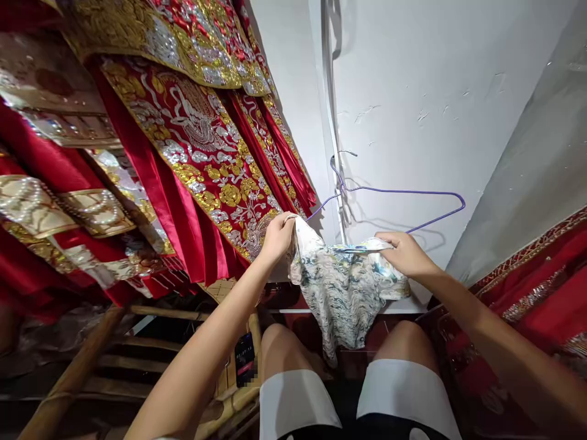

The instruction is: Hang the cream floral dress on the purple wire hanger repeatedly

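One patterned garment [342,287], two hands [276,237] gripping, one purple hanger [394,192]

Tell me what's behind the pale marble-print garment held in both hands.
A purple wire hanger hangs on the white wall behind the pale marble-print garment. Its lower ends vanish behind the garment, the left hand and right hand; whether it sits inside cannot be seen.

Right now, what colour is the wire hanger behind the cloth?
The hanger is purple, clearest in the head view.
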Tool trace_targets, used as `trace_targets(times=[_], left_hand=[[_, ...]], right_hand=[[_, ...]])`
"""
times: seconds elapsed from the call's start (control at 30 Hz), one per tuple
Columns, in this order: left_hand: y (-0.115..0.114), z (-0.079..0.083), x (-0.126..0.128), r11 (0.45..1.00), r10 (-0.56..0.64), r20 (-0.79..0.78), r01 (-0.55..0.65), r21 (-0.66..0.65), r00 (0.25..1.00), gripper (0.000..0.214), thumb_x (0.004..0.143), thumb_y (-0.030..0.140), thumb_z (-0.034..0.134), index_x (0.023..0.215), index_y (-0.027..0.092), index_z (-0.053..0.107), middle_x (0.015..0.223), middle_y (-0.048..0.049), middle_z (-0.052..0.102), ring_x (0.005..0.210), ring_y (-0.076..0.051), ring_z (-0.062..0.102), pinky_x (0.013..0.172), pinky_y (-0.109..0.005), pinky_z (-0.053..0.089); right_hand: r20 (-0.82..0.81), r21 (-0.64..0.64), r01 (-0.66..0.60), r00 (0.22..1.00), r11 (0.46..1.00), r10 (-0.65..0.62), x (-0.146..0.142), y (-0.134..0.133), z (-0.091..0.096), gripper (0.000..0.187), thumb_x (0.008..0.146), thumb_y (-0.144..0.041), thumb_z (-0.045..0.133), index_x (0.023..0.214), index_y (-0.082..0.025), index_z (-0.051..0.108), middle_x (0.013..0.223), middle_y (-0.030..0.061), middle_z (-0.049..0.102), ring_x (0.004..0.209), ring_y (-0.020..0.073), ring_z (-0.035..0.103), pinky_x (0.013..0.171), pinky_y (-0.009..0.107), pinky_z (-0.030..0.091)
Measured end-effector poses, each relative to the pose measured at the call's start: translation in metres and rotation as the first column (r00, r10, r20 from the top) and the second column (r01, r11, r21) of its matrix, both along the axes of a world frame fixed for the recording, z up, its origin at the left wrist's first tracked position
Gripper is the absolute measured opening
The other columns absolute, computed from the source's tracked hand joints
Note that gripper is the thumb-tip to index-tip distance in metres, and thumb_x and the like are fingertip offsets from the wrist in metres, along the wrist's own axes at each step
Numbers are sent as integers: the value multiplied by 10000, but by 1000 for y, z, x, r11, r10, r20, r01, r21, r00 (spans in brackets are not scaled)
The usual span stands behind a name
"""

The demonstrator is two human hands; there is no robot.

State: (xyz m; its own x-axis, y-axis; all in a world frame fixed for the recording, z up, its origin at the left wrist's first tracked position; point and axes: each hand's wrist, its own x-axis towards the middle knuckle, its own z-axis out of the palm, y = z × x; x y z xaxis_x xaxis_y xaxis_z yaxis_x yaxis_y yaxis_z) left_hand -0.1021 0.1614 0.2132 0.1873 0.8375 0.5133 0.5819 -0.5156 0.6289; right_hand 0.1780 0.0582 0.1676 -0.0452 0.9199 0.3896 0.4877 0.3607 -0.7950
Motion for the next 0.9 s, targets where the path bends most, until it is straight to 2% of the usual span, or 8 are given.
trace_targets(times=[0.13,0.23,0.33,0.53,0.6,0.7,0.8,0.9], left_hand=[[18,4,5,997,25,-282,-4,72,959,294,943,252,448,918,179,732,1026,-98,721,1049,-253,628,969,-355,475],[22,0,-5,990,128,-549,-140,20,826,299,955,320,475,940,186,743,1015,-135,706,1013,-285,651,915,-377,499],[21,-6,-16,968,167,-627,-248,-44,761,262,922,306,522,842,180,738,889,-140,721,907,-303,687,850,-386,512],[22,3,3,981,171,-454,-196,-8,874,353,938,194,345,917,178,697,936,-97,744,890,-236,674,804,-321,512],[25,8,17,990,125,-365,-140,-15,922,360,931,191,324,916,178,684,892,-70,734,852,-214,664,756,-296,511],[29,9,32,1000,-6,-112,6,-5,994,303,916,221,380,885,176,679,842,-52,715,800,-200,643,715,-286,498],[34,3,31,990,-140,88,139,14,986,231,903,248,454,871,181,673,838,-41,704,775,-187,625,707,-281,487],[36,-5,20,981,-176,112,185,-67,978,190,906,279,501,822,188,645,777,-30,674,706,-176,590,645,-274,461]], right_hand=[[8,-48,10,1000,999,-10,-5,-2,-3,110,719,-255,467,622,-203,468,609,-30,452,632,144,442,566,255,298],[51,-26,37,998,999,-36,0,-3,-4,200,778,-307,501,621,-208,428,603,-36,414,626,139,412,568,261,277],[87,4,30,996,1000,-31,5,-6,0,243,828,-337,507,635,-206,440,607,-35,422,632,142,412,581,266,277],[109,40,-22,994,999,17,-9,-10,10,184,844,-270,490,672,-208,465,643,-31,479,663,154,452,597,262,301],[111,37,-26,994,999,21,-15,-12,7,160,834,-251,492,681,-211,468,642,-29,490,671,160,463,601,261,313],[83,8,-42,996,999,41,-19,-11,-1,156,838,-266,494,694,-217,463,644,-29,483,669,164,460,601,259,329],[41,-26,-59,997,998,60,-16,-6,-8,138,849,-289,489,730,-218,499,662,-25,490,679,168,467,605,257,343],[22,-59,-61,998,996,62,-15,-2,-11,131,854,-294,488,799,-216,577,700,-15,540,678,171,483,600,259,351]])
